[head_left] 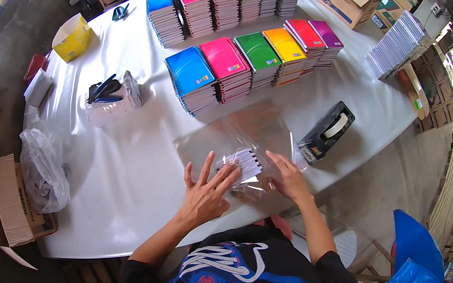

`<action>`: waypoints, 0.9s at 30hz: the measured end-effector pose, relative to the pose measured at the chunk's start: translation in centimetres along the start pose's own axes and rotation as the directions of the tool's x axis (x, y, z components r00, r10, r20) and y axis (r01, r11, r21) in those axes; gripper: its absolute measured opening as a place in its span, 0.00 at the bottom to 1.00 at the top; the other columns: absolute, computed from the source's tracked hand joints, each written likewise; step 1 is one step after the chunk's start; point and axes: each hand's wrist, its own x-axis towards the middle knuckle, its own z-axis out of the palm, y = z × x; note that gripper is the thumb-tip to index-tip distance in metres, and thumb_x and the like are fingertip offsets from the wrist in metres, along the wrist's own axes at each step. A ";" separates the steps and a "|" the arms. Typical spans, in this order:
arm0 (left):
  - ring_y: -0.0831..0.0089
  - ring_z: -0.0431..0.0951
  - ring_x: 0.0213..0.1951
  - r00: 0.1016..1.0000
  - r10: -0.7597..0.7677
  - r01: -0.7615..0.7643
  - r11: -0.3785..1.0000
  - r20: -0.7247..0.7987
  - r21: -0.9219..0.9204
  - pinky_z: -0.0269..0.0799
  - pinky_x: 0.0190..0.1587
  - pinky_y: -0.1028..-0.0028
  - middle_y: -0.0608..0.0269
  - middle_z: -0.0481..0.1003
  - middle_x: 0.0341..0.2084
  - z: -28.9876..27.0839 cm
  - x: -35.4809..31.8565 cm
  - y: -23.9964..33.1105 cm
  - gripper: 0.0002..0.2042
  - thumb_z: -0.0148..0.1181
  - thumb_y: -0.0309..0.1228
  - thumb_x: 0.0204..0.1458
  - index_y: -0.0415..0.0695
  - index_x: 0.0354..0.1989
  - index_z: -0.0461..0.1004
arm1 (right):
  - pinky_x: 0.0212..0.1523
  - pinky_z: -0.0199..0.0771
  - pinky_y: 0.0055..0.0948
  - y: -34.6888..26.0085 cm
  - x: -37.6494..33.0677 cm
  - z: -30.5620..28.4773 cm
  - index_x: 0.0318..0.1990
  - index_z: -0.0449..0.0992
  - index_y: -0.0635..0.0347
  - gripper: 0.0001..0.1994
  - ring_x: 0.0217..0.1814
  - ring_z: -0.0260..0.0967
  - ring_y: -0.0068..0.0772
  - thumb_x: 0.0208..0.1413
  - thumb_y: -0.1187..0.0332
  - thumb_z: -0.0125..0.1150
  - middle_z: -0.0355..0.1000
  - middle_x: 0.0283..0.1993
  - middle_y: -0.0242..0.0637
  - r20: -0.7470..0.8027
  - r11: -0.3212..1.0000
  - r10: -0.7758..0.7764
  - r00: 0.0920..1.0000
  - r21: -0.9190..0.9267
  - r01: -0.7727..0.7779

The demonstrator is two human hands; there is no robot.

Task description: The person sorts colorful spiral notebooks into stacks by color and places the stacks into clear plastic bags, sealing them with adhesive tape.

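Observation:
Sheets of clear plastic film (210,133) lie at the table's near edge, wrinkled and shiny. A small white sheet with dark printed bars (247,165) rests on them; it may be a pad of labels, but I cannot tell. My left hand (203,196) is spread open, its fingertips pressing on the white sheet's left part. At the film's right side is my right hand (290,180), index finger stretched out and thumb apart, touching the film; its lower fingers are partly hidden. A black tape dispenser (327,133) with a roll stands just beyond the right hand.
Two rows of stacked spiral notebooks (257,52) in several colours stand across the table. A taped block with scissors (107,94), a yellow container (72,38) and a plastic bag (44,164) are leftward. Silvery stacked notebooks (398,47) and cartons (349,4) stand far right.

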 end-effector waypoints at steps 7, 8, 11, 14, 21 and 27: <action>0.51 0.35 0.69 0.999 0.040 -0.040 0.999 -0.017 0.023 0.20 0.60 0.41 0.70 0.53 0.65 0.2 0.0 -0.2 0.41 0.64 0.36 0.31 0.59 0.62 0.58 | 0.49 0.72 0.37 7.1 -2.5 0.2 0.52 0.67 0.59 0.25 0.59 0.58 0.40 0.44 0.73 0.67 0.62 0.53 0.43 -0.831 0.945 0.315 0.458 0.232 -0.230; 0.50 0.35 0.69 0.999 0.047 -0.046 0.999 -0.021 0.027 0.20 0.60 0.41 0.70 0.52 0.65 0.1 0.0 -0.3 0.41 0.64 0.36 0.31 0.59 0.62 0.58 | 0.49 0.73 0.35 7.6 -2.1 -0.2 0.52 0.68 0.60 0.25 0.58 0.59 0.38 0.44 0.72 0.68 0.62 0.53 0.42 -0.795 0.942 0.336 0.505 0.297 -0.158; 0.49 0.34 0.68 0.998 0.064 -0.064 0.997 0.000 0.034 0.19 0.60 0.40 0.71 0.51 0.66 -0.2 0.2 -0.5 0.41 0.64 0.37 0.31 0.63 0.62 0.58 | 0.48 0.77 0.28 9.5 -1.4 -0.5 0.48 0.69 0.67 0.23 0.55 0.62 0.34 0.43 0.72 0.70 0.62 0.53 0.40 -0.754 0.955 0.281 0.593 0.281 -0.096; 0.48 0.34 0.68 0.997 0.081 -0.081 0.997 0.012 0.016 0.18 0.60 0.39 0.72 0.51 0.66 -0.6 0.3 -0.4 0.41 0.64 0.37 0.32 0.69 0.62 0.57 | 0.48 0.75 0.27 9.7 -1.7 -0.7 0.46 0.71 0.68 0.20 0.52 0.65 0.32 0.45 0.72 0.69 0.63 0.52 0.38 -0.791 0.955 0.274 0.547 0.293 -0.055; 0.47 0.34 0.68 0.996 0.090 -0.090 0.996 0.024 0.011 0.18 0.59 0.38 0.72 0.51 0.66 -0.5 0.2 -0.9 0.43 0.65 0.36 0.32 0.74 0.63 0.56 | 0.44 0.71 0.22 4.3 -5.2 -7.4 0.42 0.71 0.73 0.16 0.44 0.70 0.25 0.47 0.76 0.66 0.61 0.52 0.33 -0.657 0.810 0.483 0.578 0.587 -0.010; 0.46 0.33 0.68 0.995 0.092 -0.091 0.995 0.039 -0.034 0.18 0.59 0.37 0.72 0.50 0.66 -0.5 0.2 -0.7 0.43 0.64 0.34 0.32 0.74 0.63 0.56 | 0.51 0.62 0.30 -2.3 -11.0 2.7 0.34 0.76 0.68 0.17 0.49 0.62 0.36 0.36 0.70 0.73 0.63 0.44 0.37 -0.736 0.892 0.452 0.504 0.378 -0.248</action>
